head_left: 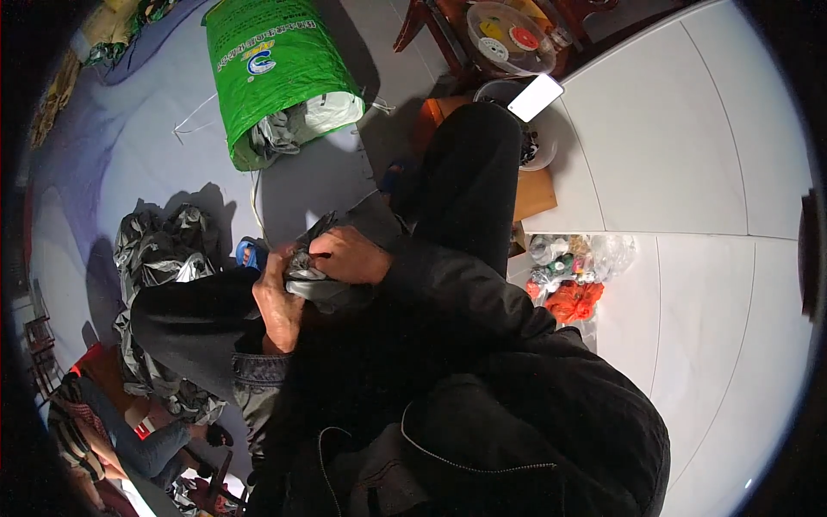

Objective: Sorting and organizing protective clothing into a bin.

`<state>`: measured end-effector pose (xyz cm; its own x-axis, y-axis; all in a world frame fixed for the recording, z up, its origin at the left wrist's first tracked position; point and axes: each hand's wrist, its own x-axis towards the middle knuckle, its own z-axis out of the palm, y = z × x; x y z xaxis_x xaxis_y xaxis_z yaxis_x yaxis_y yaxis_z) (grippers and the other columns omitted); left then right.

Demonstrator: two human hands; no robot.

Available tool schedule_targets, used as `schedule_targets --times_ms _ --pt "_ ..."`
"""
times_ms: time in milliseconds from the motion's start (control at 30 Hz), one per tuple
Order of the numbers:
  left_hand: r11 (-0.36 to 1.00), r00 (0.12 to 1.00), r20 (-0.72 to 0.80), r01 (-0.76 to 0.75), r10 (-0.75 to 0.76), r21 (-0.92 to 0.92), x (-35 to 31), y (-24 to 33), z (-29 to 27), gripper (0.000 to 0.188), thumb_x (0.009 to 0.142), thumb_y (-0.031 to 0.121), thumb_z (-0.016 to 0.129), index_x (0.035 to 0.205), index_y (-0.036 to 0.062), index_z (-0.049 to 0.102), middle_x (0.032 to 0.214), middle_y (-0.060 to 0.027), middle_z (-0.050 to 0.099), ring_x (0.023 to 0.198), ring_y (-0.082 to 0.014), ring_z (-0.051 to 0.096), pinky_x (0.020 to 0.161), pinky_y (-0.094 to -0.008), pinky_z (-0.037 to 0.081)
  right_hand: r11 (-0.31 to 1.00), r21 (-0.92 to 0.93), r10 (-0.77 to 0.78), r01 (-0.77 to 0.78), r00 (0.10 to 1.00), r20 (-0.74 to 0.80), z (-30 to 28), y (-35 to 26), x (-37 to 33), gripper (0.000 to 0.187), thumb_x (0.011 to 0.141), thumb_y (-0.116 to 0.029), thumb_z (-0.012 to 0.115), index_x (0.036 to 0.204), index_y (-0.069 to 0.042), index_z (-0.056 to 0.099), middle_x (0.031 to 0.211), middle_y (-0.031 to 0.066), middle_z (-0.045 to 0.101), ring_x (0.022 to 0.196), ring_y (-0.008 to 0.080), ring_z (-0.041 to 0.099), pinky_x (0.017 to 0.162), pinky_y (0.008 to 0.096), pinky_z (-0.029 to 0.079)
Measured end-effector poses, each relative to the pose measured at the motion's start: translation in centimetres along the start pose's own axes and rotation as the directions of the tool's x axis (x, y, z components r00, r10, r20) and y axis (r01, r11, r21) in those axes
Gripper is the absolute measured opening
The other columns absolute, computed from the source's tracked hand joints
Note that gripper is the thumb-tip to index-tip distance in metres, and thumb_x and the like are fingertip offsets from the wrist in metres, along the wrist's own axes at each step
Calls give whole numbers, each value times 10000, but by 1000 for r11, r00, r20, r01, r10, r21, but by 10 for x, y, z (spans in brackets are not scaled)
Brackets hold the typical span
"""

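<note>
My left hand (279,302) and my right hand (357,256) come together above my lap. Between them is a crumpled grey plastic bag (332,295), its folds shiny and partly hidden by my fingers. The left fingers curl around its left side, thumb near the top. My right hand is closed in a fist-like grip at its upper right edge. Darker grey plastic sticks out beyond the hands. What lies inside the folds, if anything, cannot be made out.
A green woven sack (276,69) with grey plastic inside lies ahead. A heap of dark plastic bags (172,246) sits at left. At right are a white phone (535,97), a bucket (543,142) and red plastic bags (575,302). Another person's leg (142,444) shows lower left.
</note>
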<state>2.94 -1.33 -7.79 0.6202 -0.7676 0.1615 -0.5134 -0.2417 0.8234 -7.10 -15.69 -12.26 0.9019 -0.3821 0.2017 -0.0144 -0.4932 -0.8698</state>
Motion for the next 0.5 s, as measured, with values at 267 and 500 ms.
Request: schedule_targets --times_ms 267,500 --pt "995 992 108 -78 71 60 -1 -13 1 369 751 22 687 1113 82 657 950 -165 701 868 -338 687 769 -385 536 999 -45 8 -6 999 36 0 5 -1 321 826 -282 591 702 10 641 718 239 611 704 429 622 640 509 490" --pt "996 992 108 -69 63 55 -1 -11 2 341 752 10 668 1088 73 659 924 -156 701 855 -336 686 766 -386 536 998 -55 38 -35 998 58 0 5 -2 298 836 -273 588 733 0 646 748 225 625 741 413 626 681 498 491"
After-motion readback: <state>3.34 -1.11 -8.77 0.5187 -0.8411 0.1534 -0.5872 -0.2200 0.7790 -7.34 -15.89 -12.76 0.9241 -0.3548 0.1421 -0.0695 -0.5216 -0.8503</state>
